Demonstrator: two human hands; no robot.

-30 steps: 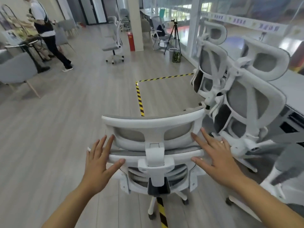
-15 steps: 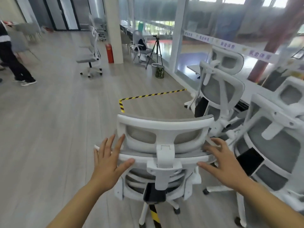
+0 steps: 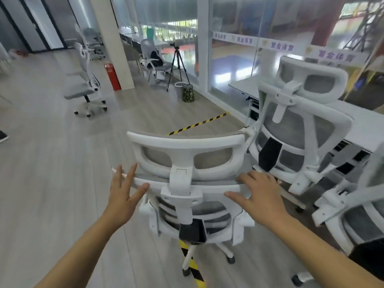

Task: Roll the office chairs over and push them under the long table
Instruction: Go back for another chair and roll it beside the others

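Observation:
A white office chair [image 3: 187,161] with grey mesh stands right in front of me, its back toward me. My left hand [image 3: 123,197] lies flat against the left end of its backrest rim, fingers spread. My right hand [image 3: 258,193] curls its fingers over the right end of that rim, thumb underneath. The long white table [image 3: 245,86] runs along the glass wall on the right. A second white chair [image 3: 301,125] stands against the table, touching my chair's headrest corner. A third chair [image 3: 363,215] is at the lower right, partly cut off.
Yellow-black floor tape [image 3: 199,123] runs ahead and under my chair. A loose chair [image 3: 85,88] stands at far left near a red fire extinguisher [image 3: 112,76] and a pillar [image 3: 112,38]. A tripod [image 3: 177,63] and two bins [image 3: 188,93] stand by the glass.
The chair and my view have swung right, toward the table. My right hand has gone from spread fingers to curling over the backrest rim. The person at far left has left the view.

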